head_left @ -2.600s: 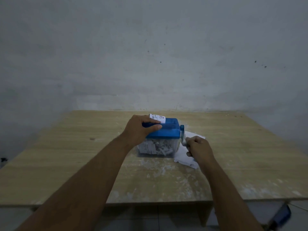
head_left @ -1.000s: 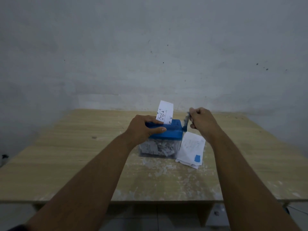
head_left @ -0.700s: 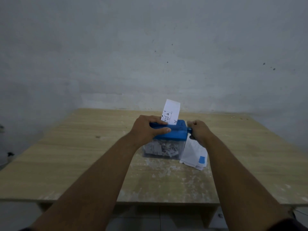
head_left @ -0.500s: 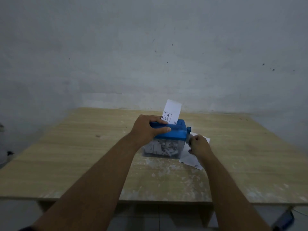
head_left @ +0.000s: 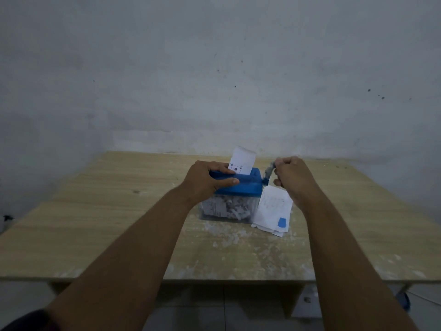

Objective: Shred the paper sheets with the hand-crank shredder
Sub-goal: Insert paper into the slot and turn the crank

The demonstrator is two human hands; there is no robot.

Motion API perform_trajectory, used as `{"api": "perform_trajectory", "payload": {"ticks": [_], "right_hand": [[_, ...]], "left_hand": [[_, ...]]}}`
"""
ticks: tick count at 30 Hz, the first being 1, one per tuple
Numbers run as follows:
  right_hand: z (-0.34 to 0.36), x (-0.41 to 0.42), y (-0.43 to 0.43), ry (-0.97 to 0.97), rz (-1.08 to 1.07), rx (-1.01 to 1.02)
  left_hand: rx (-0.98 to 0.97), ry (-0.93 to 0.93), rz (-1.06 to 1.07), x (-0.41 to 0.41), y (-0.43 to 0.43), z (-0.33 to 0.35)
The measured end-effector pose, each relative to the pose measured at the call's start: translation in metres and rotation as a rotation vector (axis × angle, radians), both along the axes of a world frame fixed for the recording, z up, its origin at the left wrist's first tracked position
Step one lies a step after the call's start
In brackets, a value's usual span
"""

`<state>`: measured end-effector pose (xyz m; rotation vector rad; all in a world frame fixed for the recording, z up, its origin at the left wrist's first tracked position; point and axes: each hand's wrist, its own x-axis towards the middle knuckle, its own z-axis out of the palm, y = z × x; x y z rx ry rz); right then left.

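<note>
A small hand-crank shredder (head_left: 245, 185) with a blue top and a clear bin of paper shreds stands mid-table. A white printed sheet (head_left: 242, 160) sticks upright out of its slot. My left hand (head_left: 207, 180) grips the blue top from the left, thumb along the front. My right hand (head_left: 292, 177) grips the crank handle (head_left: 268, 173), which is raised at the shredder's right side and blurred. A small stack of white paper sheets (head_left: 273, 211), one with a blue square, lies just right of the bin.
The wooden table (head_left: 119, 223) has white scuffs and paper dust in front of the shredder. A grey wall stands close behind the table's far edge. Tiled floor shows below the front edge.
My right hand has swung the crank from its low position up to the top of its turn. The sheet in the slot stands a little lower. The left hand has stayed put.
</note>
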<state>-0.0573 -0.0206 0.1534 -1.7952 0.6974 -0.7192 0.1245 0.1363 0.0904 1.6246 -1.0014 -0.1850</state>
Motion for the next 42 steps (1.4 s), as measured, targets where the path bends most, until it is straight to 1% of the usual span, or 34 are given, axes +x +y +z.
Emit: {"api": "perform_trajectory", "payload": {"ticks": [3, 6, 9, 11, 16, 19, 22, 24, 26, 28, 30, 34, 39, 42], "right_hand": [[0.003, 0.019, -0.015, 0.023, 0.018, 0.007], [-0.006, 0.038, -0.031, 0.069, -0.009, -0.010], [-0.030, 0.050, -0.045, 0.163, -0.035, -0.045], [-0.052, 0.051, -0.045, 0.236, -0.032, -0.001], [-0.088, 0.029, -0.020, 0.213, -0.074, 0.139], [-0.100, 0.009, -0.005, 0.175, -0.129, 0.107], [-0.095, -0.010, 0.012, 0.090, -0.172, 0.085], [-0.080, -0.021, 0.020, 0.016, -0.178, 0.094], [-0.058, -0.025, 0.023, -0.036, -0.165, 0.049], [-0.037, -0.022, 0.020, -0.049, -0.159, -0.018], [-0.022, -0.012, 0.012, -0.046, -0.144, -0.069], [-0.011, 0.018, -0.017, -0.016, -0.099, -0.061], [-0.036, 0.058, -0.060, 0.112, -0.085, -0.071], [-0.056, 0.062, -0.062, 0.163, -0.103, -0.096]], "left_hand": [[0.001, -0.001, 0.003, -0.001, -0.001, 0.000], [-0.006, 0.009, 0.001, -0.002, -0.001, 0.000], [-0.018, -0.003, -0.005, -0.002, -0.001, -0.002], [-0.023, -0.002, 0.003, -0.002, -0.001, -0.003], [-0.035, -0.008, 0.018, -0.003, -0.003, -0.005], [-0.039, -0.012, 0.016, -0.002, -0.004, -0.006], [-0.036, -0.010, 0.013, -0.002, -0.003, -0.006], [-0.037, -0.005, 0.008, -0.002, -0.003, -0.006], [-0.037, 0.013, -0.002, -0.002, -0.003, -0.006], [-0.032, 0.020, -0.013, -0.001, -0.003, -0.004], [-0.023, 0.019, -0.023, 0.001, -0.001, -0.004], [-0.009, -0.017, -0.025, 0.001, -0.001, -0.004], [-0.031, 0.003, -0.030, 0.001, -0.001, -0.005], [-0.033, 0.004, -0.020, 0.000, -0.001, -0.005]]}}
